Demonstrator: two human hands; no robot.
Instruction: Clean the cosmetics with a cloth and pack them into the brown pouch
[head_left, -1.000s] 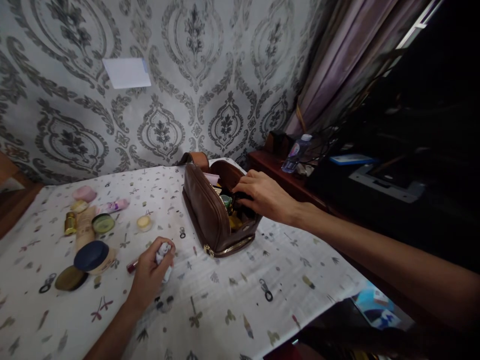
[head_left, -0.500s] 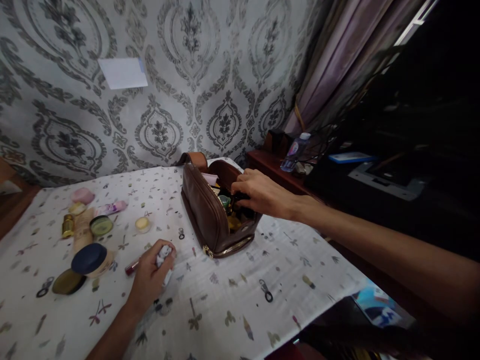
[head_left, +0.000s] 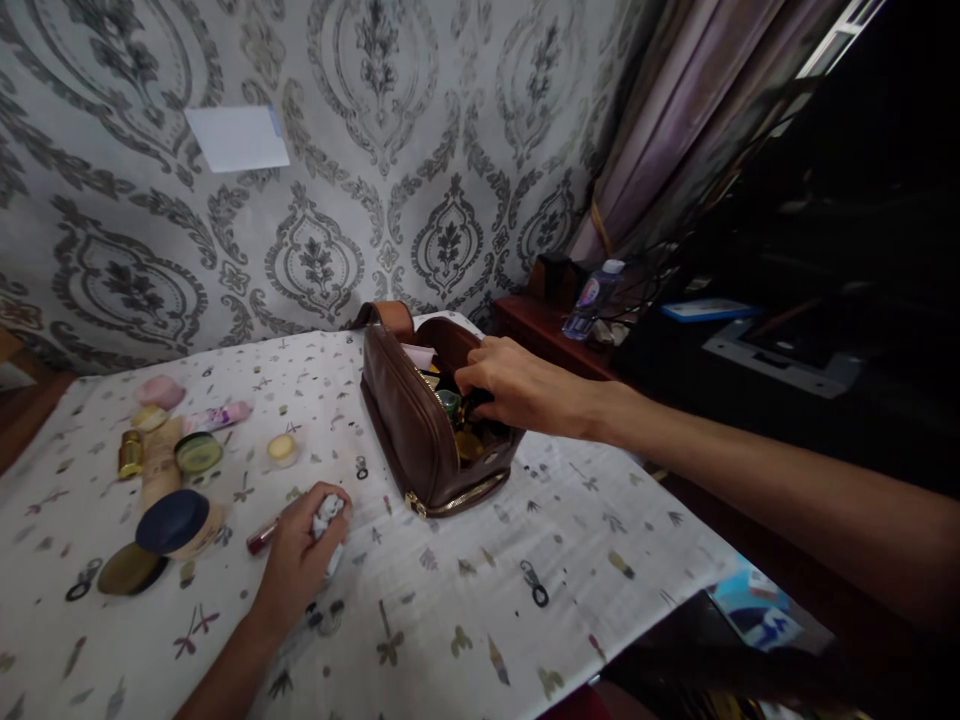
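An unzipped brown makeup bag [head_left: 409, 430] stands upright on the cloth-covered table. My right hand [head_left: 517, 385] reaches into its opening from the right. The fingers are curled, and their tips are hidden among the contents, so what they grip does not show. A round green item [head_left: 448, 403] and a pale pink item [head_left: 418, 356] show inside the bag. Left of the bag, my left hand [head_left: 304, 550] rests low over the table, closed around a small white crumpled-looking thing [head_left: 328, 512]. A dark red lip gloss tube [head_left: 261, 538] sticks out from behind that hand.
Makeup lies at the left: a dark-lidded jar [head_left: 172, 522], a beige tube [head_left: 159, 465], a gold-capped bottle [head_left: 130, 454], a pink sponge [head_left: 160, 391] and a small cream pot [head_left: 282, 449]. Beyond the bag is a patterned wall [head_left: 382, 200]. A bottle [head_left: 592, 300] stands on the right-hand furniture.
The view has shifted slightly. My right hand has moved a little within the bag's opening; my left hand keeps nearly the same place and grip.
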